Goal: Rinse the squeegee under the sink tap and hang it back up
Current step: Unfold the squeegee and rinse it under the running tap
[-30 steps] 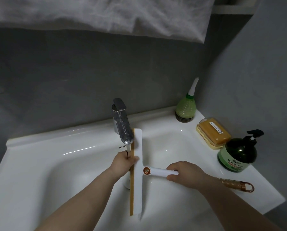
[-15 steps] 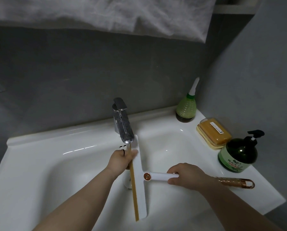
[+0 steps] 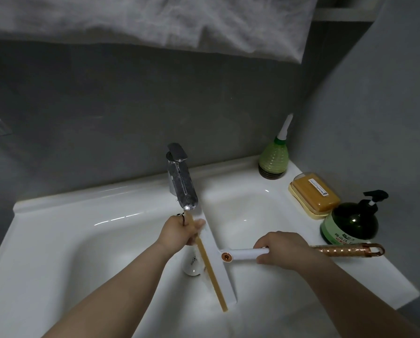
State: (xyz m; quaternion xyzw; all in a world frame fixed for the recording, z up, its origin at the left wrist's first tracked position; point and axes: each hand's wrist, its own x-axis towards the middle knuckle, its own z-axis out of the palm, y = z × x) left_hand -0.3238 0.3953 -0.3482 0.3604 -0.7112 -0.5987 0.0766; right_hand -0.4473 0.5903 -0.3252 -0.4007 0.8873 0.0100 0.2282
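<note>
Your right hand wrapped around the white squeegee handle at centre right, your left hand pinching its amber blade edge just below the chrome tap, squeegee held slanting over the white sink basin, mid-frame

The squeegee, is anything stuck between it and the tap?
Nothing visible is. The squeegee's top end sits right under the tap's spout. The left hand holds the blade near that end and the right hand holds the handle, both off to the side of the spout.
</note>
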